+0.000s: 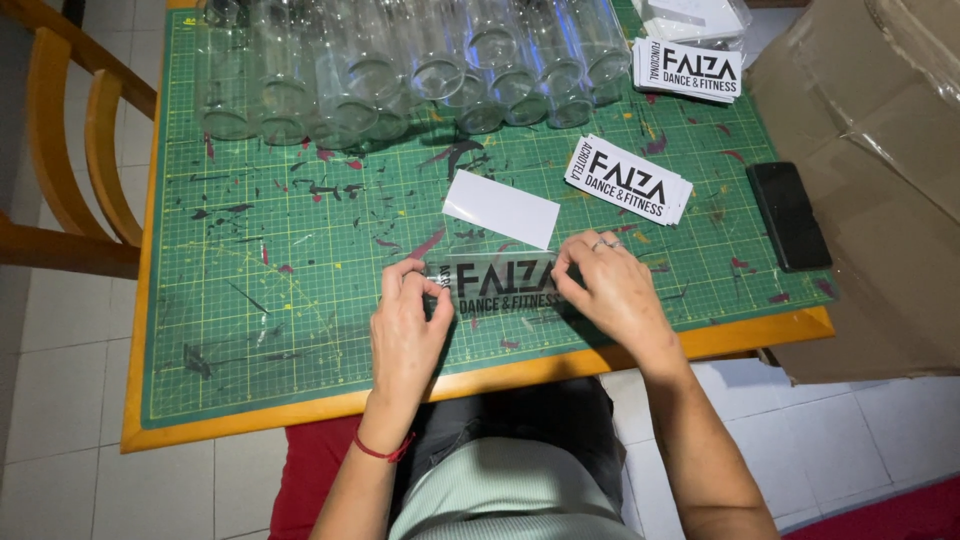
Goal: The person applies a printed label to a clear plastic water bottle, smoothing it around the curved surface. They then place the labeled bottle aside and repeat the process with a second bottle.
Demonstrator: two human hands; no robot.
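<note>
Holding a clear decal strip (507, 285) flat over the green cutting mat (250, 330), both hands pinched its ends: left hand (407, 322) on the left end, right hand (612, 283) on the right end, fingers closed on the film. Strip's long axis ran left-right, roughly parallel to the near tabletop (300, 412) edge, lettering upright toward the person. White backing sheet (501, 208) lay just beyond it, slightly tilted. Sticker stacks (628, 180) and a black phone (788, 215) sat to the right; clear glass tumblers (400, 70) lined the far edge.
</note>
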